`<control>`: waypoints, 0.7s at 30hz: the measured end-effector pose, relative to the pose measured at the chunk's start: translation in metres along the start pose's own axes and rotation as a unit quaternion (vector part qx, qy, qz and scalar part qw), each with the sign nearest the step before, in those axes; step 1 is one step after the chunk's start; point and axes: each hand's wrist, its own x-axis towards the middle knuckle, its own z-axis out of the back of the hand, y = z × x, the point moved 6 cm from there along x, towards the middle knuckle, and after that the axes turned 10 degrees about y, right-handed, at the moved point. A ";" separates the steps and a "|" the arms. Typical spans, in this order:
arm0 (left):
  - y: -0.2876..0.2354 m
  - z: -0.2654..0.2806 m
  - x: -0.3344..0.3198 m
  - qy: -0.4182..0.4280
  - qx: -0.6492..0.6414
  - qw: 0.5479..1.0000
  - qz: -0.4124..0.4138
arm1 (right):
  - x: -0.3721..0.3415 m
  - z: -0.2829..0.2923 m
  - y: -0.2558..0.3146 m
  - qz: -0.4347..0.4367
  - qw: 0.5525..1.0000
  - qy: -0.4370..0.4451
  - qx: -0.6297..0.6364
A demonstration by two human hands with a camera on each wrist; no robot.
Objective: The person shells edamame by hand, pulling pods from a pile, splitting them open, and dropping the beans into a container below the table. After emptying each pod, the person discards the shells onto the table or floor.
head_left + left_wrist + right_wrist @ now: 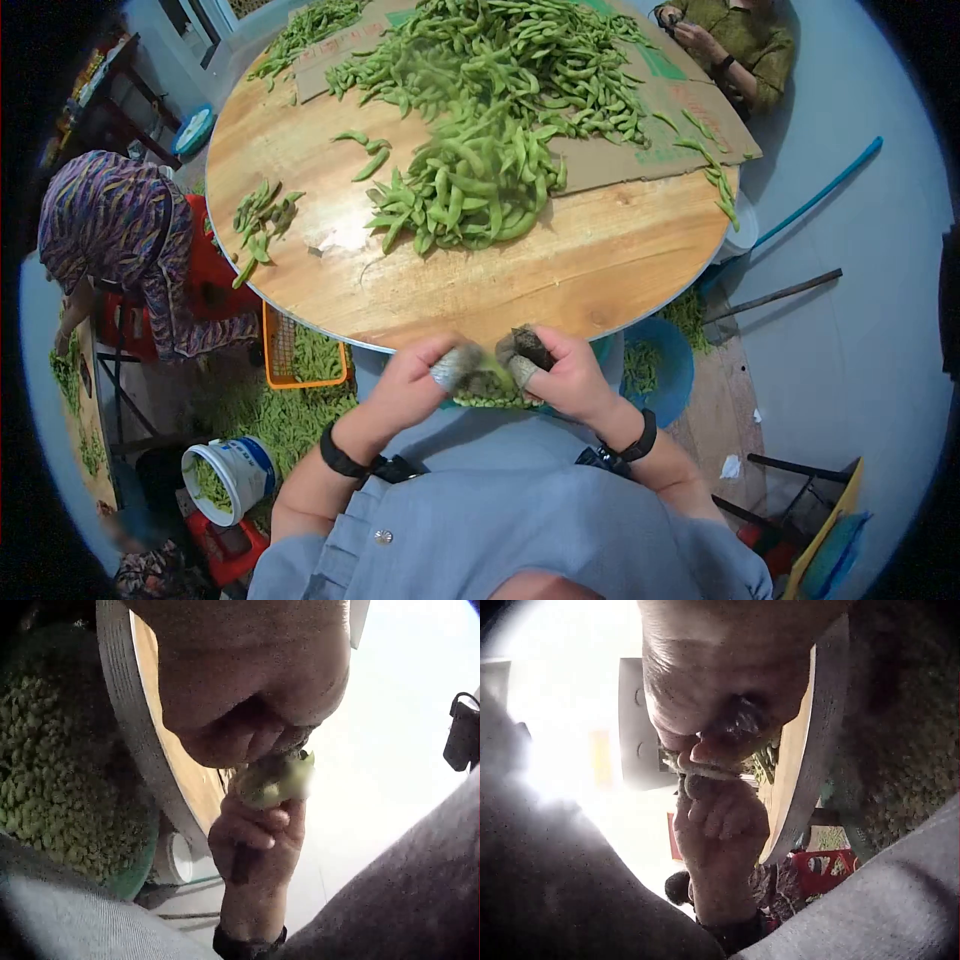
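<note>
Just off the near table edge, my left hand (408, 385) and right hand (580, 385) meet tip to tip, both thumbs wearing greyish wraps. Between them, a green soybean pod (274, 780) is pinched by the fingers of both hands; it blurs in the head view. The right wrist view shows the pod (705, 771) as a thin pale strip along the fingertips. Directly under the hands sits a basin of shelled green beans (60, 765), partly covered by them in the head view. Dark material covers some right fingers.
Soybean pods (465, 190) are heaped on the round wooden table (480, 300) and its cardboard (640, 165). An orange basket (306, 382), a white bucket (222, 490) and a blue basin (678, 372) stand around me. People sit left (110, 230) and far right (765, 60).
</note>
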 end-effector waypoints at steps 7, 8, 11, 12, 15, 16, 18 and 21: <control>0.000 0.098 -0.085 -0.278 0.157 0.947 0.025 | 0.020 0.050 0.035 0.020 0.941 -0.127 -0.312; 0.010 0.114 -0.098 -0.312 0.162 0.935 0.034 | 0.030 0.065 0.048 -0.009 0.930 -0.188 -0.316; 0.005 0.131 -0.117 -0.369 0.266 0.890 0.036 | 0.075 0.112 0.057 0.006 0.897 -0.311 -0.313; 0.000 0.133 -0.121 -0.384 0.328 0.859 0.087 | 0.091 0.122 0.051 0.006 0.899 -0.309 -0.312; -0.008 0.130 -0.122 -0.418 0.475 0.766 0.114 | 0.109 0.129 0.042 0.006 0.899 -0.301 -0.318; -0.014 0.123 -0.120 -0.435 0.555 0.703 0.089 | 0.101 0.121 0.050 0.004 0.900 -0.299 -0.317; -0.019 0.118 -0.110 -0.441 0.586 0.673 0.093 | 0.073 0.103 0.069 0.010 0.880 -0.323 -0.349; -0.042 0.089 -0.076 -0.400 0.570 0.717 -0.044 | 0.045 0.089 0.057 0.010 0.904 -0.306 -0.297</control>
